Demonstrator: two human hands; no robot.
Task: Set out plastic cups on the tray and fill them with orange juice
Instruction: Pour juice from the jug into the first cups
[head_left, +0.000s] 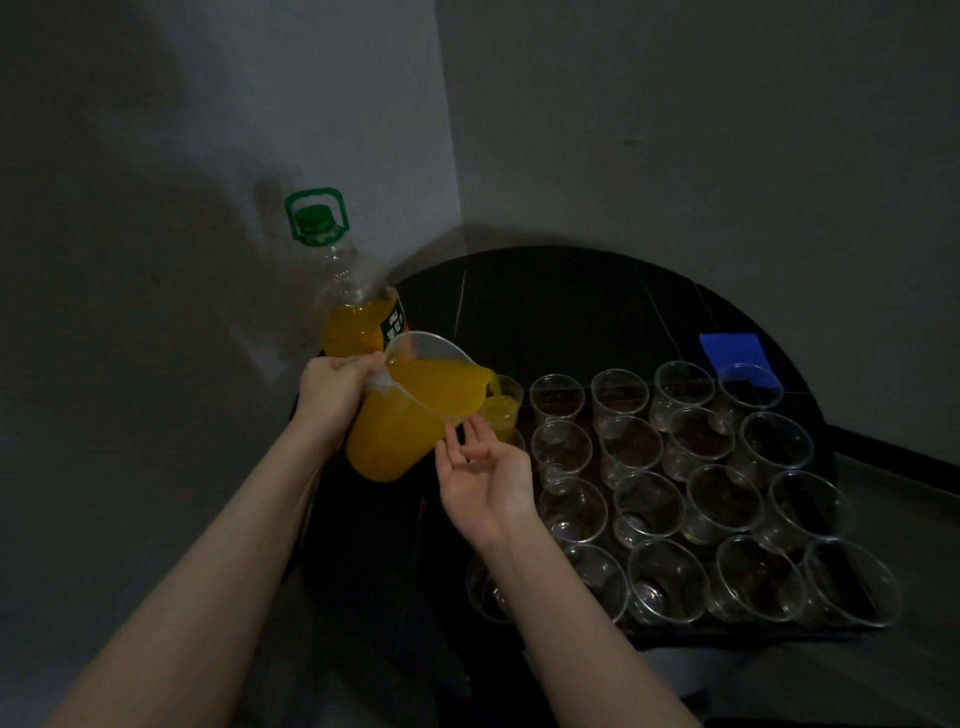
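Left hand (332, 387) grips tilted jug (410, 415), spout right over far-left cup (501, 410); right hand (485, 475) relaxed, fingertips under jug; empty cups run rightward.

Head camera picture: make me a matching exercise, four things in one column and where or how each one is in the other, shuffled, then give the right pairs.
Things:
1. pitcher
2. juice bottle
3. blue cloth
4. right hand

States:
A. open, palm up, fingertips at the pitcher's side
B. lying behind the far right cups
C. tilted, pouring into the far left cup
D. capped, standing behind the pitcher

Pairs: 1-C, 2-D, 3-B, 4-A
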